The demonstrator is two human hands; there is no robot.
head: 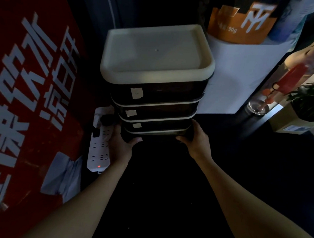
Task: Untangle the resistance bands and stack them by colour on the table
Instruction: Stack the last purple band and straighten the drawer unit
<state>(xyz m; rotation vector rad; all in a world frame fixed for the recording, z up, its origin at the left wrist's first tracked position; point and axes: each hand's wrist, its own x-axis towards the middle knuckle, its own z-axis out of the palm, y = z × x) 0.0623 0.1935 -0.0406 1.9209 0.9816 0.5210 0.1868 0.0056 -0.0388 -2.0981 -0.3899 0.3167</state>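
A dark drawer unit (159, 94) with a white tray-like top (156, 53) stands on the dark floor in front of me. It has several stacked drawers, three with small paper labels. My left hand (120, 143) grips the left end of the bottom drawer (157, 132). At that drawer's right end my right hand (196, 137) is closed around the corner. No resistance bands are visible; the drawers' contents are hidden.
A red board with white characters (32, 96) leans on the left. A white power strip (100, 143) with a lit red light lies beside the unit. A white box (243, 75), an orange package (241, 24), a plant (308, 99) stand right.
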